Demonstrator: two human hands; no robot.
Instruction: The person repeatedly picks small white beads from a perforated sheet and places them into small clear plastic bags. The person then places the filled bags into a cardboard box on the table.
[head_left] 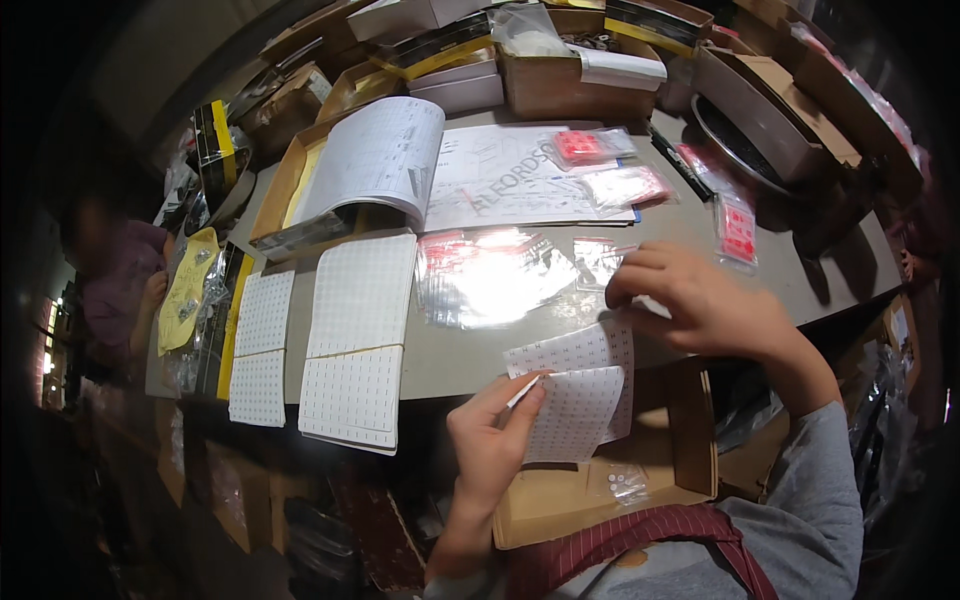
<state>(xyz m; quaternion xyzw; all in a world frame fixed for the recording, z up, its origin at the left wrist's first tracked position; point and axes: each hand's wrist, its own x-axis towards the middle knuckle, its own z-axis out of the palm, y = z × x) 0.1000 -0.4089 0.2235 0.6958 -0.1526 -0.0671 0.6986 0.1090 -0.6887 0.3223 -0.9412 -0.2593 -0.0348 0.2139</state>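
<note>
My left hand (492, 430) pinches a white sheet of small printed labels (575, 412) by its folded corner, above an open cardboard tray (692, 440). Behind it, a second printed part of label sheet (595, 347) reaches toward the table edge; I cannot tell if the two are joined. Over that edge my right hand (690, 300) has its fingers curled together, with a bit of something pale by the fingertips. Just beyond its fingers lie small clear zip bags (594, 262). A fanned pile of clear zip bags with red edges (490, 278) spreads across the table.
Two banded stacks of label sheets (357, 300) (262, 320) lie at left. Behind are an open booklet (365, 165), printed papers (480, 190) and bags with red contents (738, 230). Boxes (580, 85) line the back. Another person (125, 270) is at far left.
</note>
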